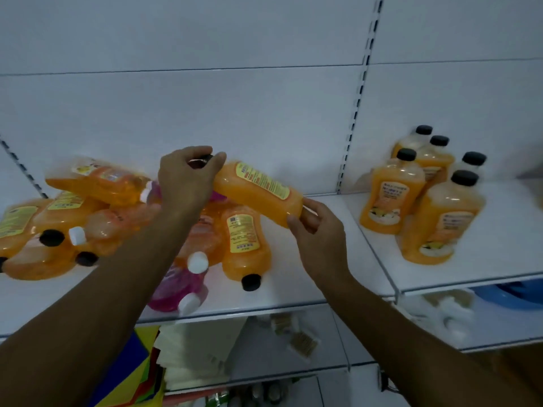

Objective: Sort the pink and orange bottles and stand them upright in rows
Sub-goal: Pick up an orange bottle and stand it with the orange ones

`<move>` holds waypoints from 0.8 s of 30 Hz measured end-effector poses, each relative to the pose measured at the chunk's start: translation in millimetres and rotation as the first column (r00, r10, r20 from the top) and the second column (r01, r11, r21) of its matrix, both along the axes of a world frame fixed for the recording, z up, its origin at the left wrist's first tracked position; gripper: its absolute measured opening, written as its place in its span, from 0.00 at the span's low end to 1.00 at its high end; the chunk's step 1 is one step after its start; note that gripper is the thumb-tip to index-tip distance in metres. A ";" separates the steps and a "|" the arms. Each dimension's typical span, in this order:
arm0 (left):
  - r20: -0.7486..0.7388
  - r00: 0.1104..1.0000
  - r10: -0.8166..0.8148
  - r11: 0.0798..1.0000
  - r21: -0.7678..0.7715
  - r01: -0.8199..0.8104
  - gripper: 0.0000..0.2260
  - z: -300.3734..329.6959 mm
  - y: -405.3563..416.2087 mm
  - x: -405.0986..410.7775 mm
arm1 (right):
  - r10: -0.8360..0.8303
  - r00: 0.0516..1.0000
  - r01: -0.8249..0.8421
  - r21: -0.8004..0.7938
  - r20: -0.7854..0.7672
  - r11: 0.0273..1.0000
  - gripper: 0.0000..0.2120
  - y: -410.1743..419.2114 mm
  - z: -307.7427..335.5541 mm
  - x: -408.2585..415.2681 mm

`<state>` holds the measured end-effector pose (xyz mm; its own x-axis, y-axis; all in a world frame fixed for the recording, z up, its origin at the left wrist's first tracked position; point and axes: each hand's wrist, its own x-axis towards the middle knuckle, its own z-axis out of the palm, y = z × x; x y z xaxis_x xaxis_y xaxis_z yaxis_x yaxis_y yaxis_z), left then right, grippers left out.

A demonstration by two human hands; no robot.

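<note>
An orange bottle (pixel 258 193) with a black cap is held tilted above the left shelf (pixel 293 292). My left hand (pixel 188 180) grips its cap end; my right hand (pixel 318 230) grips its base. Below them a heap of lying bottles (pixel 97 212) mixes orange ones with pink ones. One orange bottle (pixel 245 245) lies with its black cap toward the front edge. A pink bottle (pixel 176 289) with a white cap lies near the front edge. On the right shelf (pixel 499 259) several orange bottles (pixel 437 218) with black caps stand upright in rows.
White back panels and a slotted upright post (pixel 357 104) divide the two shelf bays. Lower shelves hold coloured paper (pixel 141 365), white packets (pixel 194 351) and a blue basin (pixel 511 293).
</note>
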<state>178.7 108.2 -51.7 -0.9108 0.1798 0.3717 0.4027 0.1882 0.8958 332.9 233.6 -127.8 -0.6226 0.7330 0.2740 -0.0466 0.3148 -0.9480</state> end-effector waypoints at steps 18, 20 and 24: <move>-0.014 0.747 -0.665 0.738 -0.164 0.655 0.16 -7.5 146.1 117.3 | -0.289 0.902 0.306 -0.002 0.320 0.952 0.27 62.2 -39.8 130.4; -0.045 0.738 -0.674 0.729 -0.203 0.654 0.17 -2.8 154.2 118.4 | -0.254 0.901 0.258 0.036 0.352 0.966 0.26 65.6 -34.6 130.1; -0.108 0.723 -0.683 0.720 -0.272 0.639 0.17 4.5 167.5 117.2 | -0.228 0.891 0.209 0.091 0.393 0.974 0.21 73.7 -27.2 126.8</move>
